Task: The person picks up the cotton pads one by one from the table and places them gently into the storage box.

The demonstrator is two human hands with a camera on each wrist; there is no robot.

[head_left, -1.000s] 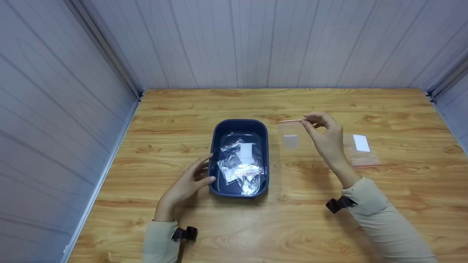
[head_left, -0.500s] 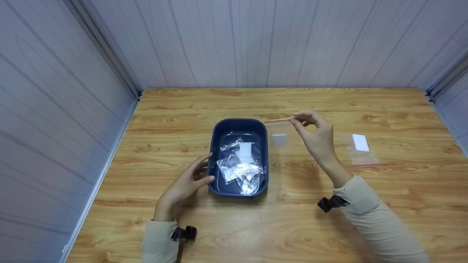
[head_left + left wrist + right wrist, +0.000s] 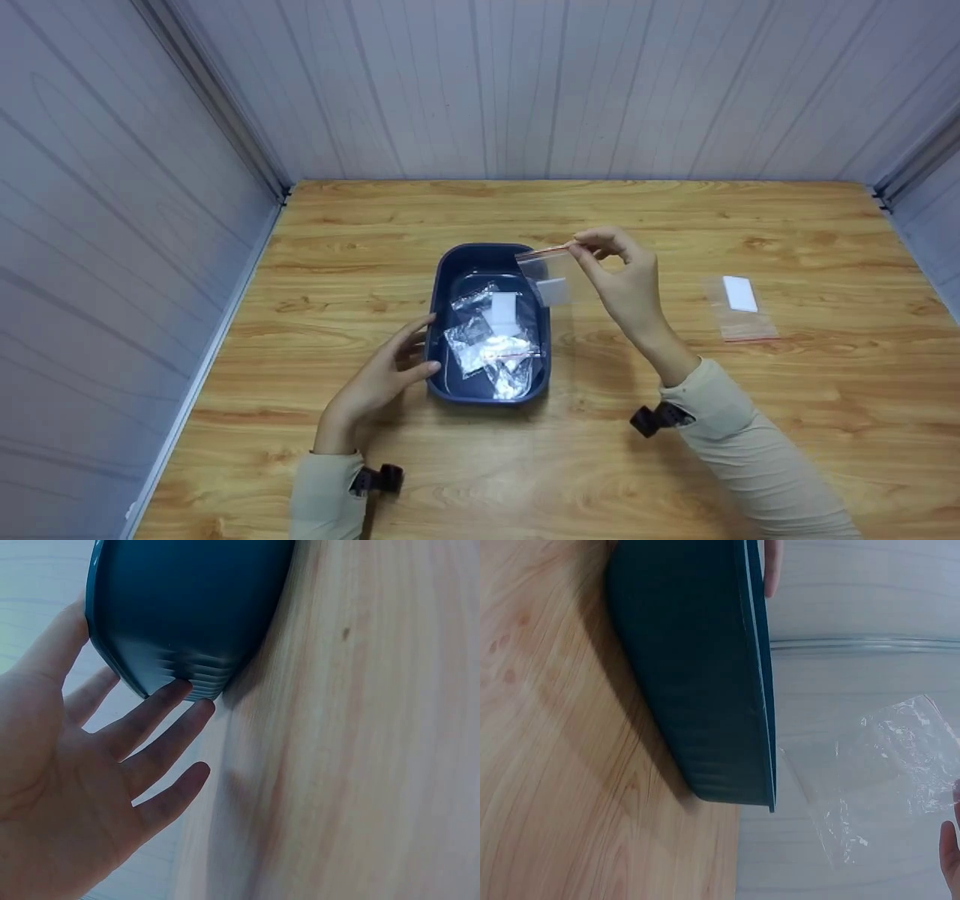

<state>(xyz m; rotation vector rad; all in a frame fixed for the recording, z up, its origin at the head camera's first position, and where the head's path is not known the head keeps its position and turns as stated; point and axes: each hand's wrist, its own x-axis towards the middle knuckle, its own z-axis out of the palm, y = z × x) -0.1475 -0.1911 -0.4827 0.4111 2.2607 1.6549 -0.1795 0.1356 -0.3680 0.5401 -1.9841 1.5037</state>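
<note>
My right hand (image 3: 628,289) pinches a top corner of a clear zip-lock bag (image 3: 532,268) with a red seal line. A small white rectangular piece (image 3: 553,291) shows low in this bag, which overlaps the right rim of a dark blue tub (image 3: 489,400) in the head view. Inside the tub lie several clear bags (image 3: 472,346), one with a white piece on top. On the tub's left side rests my left hand (image 3: 380,379), thumb and index at the rim. In the left wrist view, its middle and ring fingers (image 3: 161,754) extend nearly straight at the outer wall (image 3: 191,600).
Another zip-lock bag (image 3: 746,326) with a white piece (image 3: 740,293) lies flat on the wooden table (image 3: 300,247), right of the right hand. Pale panels (image 3: 525,90) stand along the back and the sides.
My right hand has moved left with the zip-lock bag, from beside the tub to over its right rim. The left hand and the tub have stayed in place.
</note>
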